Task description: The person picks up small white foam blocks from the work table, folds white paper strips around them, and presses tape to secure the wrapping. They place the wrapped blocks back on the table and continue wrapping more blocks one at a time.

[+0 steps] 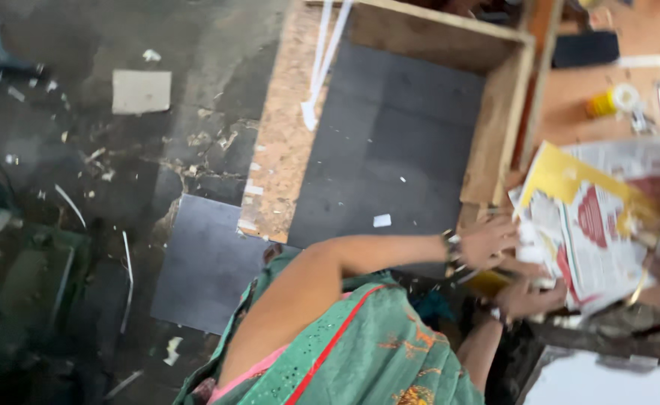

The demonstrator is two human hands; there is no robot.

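Note:
The view is tilted and blurred. My left hand [487,241], with a bangle at the wrist, grips the near edge of a stack of printed newspaper sheets [596,225] in red, yellow and white. My right hand [525,296] holds the same stack lower down, beside a yellow piece [489,282] under the sheets. The sheets lie on an orange-brown table [570,105]. My bare left arm and a green garment with red trim [360,352] fill the bottom of the view.
An open wooden box [495,112] with a dark grey panel inside stands left of the sheets, with white strips [322,60] over its chipboard edge. A grey sheet [202,262] and scraps lie on the dirty floor. A yellow roll [607,101] sits on the table, and a white board [615,379] at the bottom right.

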